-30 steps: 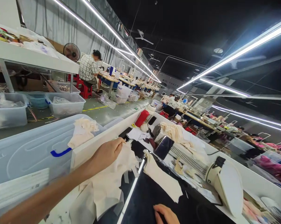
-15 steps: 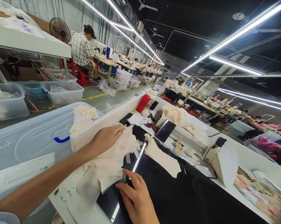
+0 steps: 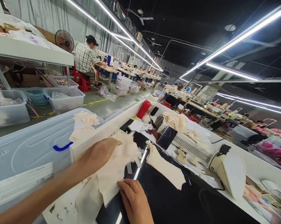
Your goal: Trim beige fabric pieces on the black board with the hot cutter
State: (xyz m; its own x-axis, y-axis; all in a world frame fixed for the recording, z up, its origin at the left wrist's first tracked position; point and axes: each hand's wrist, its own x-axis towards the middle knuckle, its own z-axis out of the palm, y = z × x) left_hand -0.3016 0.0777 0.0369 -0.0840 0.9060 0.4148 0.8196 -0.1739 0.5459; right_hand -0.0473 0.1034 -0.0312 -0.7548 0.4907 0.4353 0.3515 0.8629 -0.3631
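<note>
A pile of cream fabric pieces [image 3: 111, 177] lies over the left part of the black work surface [image 3: 168, 199]. My left hand [image 3: 102, 154] is at the far left side of the pile, its fingers bent together on the cloth; their tips are partly hidden. At the pile's near right edge, my right hand [image 3: 137, 197] has thumb and fingers closed on the border of the top piece. Small whitish tabs [image 3: 134, 166] stick out along the pile's right side. A separate stack of cream cut pieces [image 3: 165, 166] lies to the right.
A phone [image 3: 167, 137] leans against a slotted white box [image 3: 189, 146] behind the black surface. A white visor cap [image 3: 230, 171] stands at right. Plastic bins with a blue handle [image 3: 62, 147] flank the left. A seated person [image 3: 84, 57] works farther off.
My right hand's fingers have come together on the fabric edge, where they were spread before. My left hand has shifted slightly down and left. The camera view has tilted slightly.
</note>
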